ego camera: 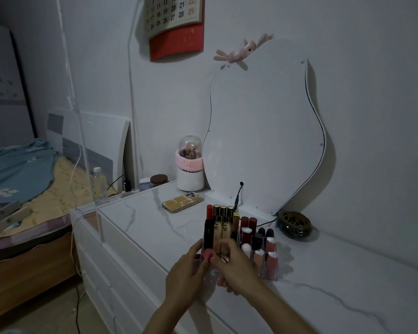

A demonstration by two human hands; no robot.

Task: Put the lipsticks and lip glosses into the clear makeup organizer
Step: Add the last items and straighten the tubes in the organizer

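Lipsticks and glosses already crowd the clear acrylic makeup organizer [272, 273] on my white marble-patterned dresser top [140, 227], so I judge the job nearly done. Gold-and-black lipstick tubes [221, 213] stand upright in the back rows, dark red ones [248, 222] beside them, and pink lip gloss tubes with white caps [270, 256] fill the right-hand front slots.

My left hand [186, 273] curls against the organizer's near left corner, fingers partly bent; I hold it there to keep the light plastic from sliding while I load. Whether it actually grips the wall or only rests on it I cannot tell, the light is so dim.

My right hand [237, 263] is closed in a pinch on a gold lipstick tube [223, 257], held over the front left compartments just beside a round pinkish-red cap [207, 256] that seems to sit in a slot there. I keep the tube upright so it drops straight into a cell rather than catching on a divider.

A phone in a yellow case [182, 202] lies well apart, behind.
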